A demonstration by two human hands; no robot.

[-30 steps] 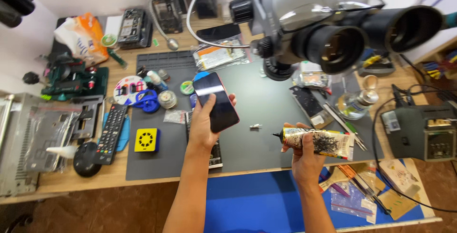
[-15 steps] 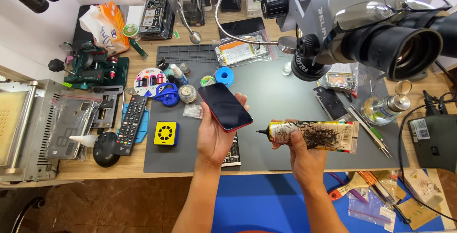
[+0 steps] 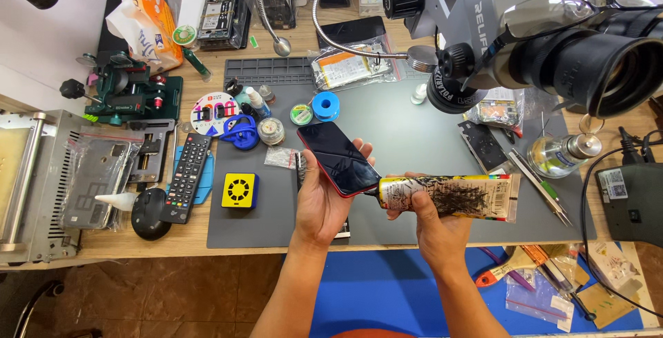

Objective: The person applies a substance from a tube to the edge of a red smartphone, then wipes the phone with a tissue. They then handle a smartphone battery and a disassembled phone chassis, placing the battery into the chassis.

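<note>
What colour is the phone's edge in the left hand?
Red, framing a black glossy screen on the phone held in the left hand; seen in the head view.

The microscope (image 3: 552, 41) hides the tabletop's (image 3: 138, 238) far right corner and runs off the picture's top and right edges, the left hand (image 3: 324, 200) covers the phone's (image 3: 338, 158) underside, and the tube's (image 3: 449, 196) nozzle tip is too small to tell.

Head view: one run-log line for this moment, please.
left hand: holds phone | right hand: holds glue tube | nozzle at phone edge
</note>
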